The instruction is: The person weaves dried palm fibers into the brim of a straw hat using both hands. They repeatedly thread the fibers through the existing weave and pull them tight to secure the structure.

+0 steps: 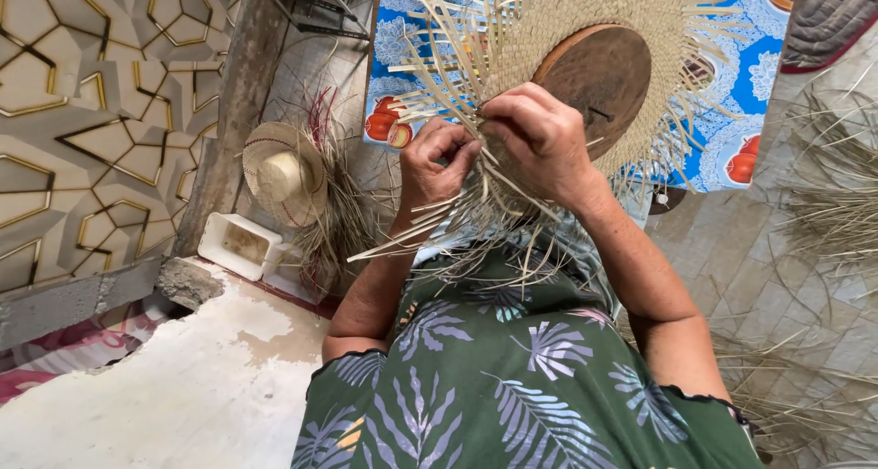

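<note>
Straw, pale and flat: half-woven hat brim [567,21] spread over a round wooden block [599,80], held up at 12 o'clock above the lap, against a green leaf-print dress [512,378].

Left hand [437,163] at 11 o'clock of the lap, fingers [453,149] curled narrow, pinching a few loose strands [430,231] at the weave's lower edge. Right hand [540,135] just beside it, fingers closed over the rim of the weave and pressing it to the block; touching the left hand's knuckles or merely near them, cannot tell.

Risks, as a judgement:
- Brittle strands likely to crack or split if bent too sharply at the pinch.
- Loosened grip of the right hand: weave apt to slide on the block, last row slackening.
- Many free ends crossing at 6 o'clock; easy to pick the wrong one and leave a gap.
- Sharp strip edges close to bare fingertips.

Packages, labels, signs:
- White rectangular plastic tub [240,243] at 9 o'clock on the floor, open-topped, no label visible.
- Finished straw hat [283,172] just above it, against the wall.
- Blue cloth [732,112] at 1 o'clock, printed with white lace shapes and orange-red pot motifs.
- No sign or sticker in view.
</note>
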